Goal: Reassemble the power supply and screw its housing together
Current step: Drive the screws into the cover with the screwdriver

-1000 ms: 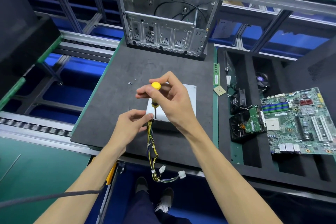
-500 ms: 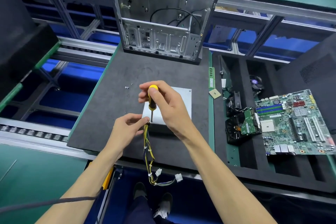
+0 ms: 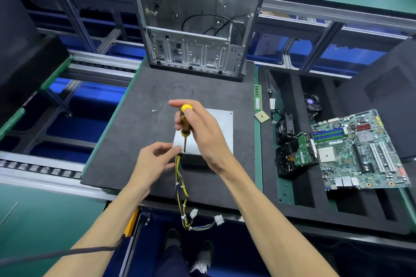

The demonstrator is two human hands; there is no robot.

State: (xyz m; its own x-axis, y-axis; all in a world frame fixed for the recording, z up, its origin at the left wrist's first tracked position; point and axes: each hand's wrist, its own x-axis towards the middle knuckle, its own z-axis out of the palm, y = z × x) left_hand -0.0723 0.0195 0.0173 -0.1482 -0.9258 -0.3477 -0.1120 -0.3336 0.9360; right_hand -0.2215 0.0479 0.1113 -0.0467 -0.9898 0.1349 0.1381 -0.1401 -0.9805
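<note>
Left hand (image 3: 155, 159): fingertips pinch at near-left corner of power supply (image 3: 212, 132), above cable exit. Right hand (image 3: 202, 132) grips screwdriver (image 3: 185, 127), shaft near upright, tip on same corner. Supply flat on surface (image 3: 135, 132). 2 loose screws (image 3: 155, 109) beyond, left. Far right, foam tray (image 3: 292, 191) holds motherboard (image 3: 360, 150).

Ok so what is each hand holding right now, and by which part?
The right hand grips the screwdriver by its yellow-and-black handle. The left hand has fingertips at the power supply corner beside the tip; whether it pinches anything cannot be told.
</note>
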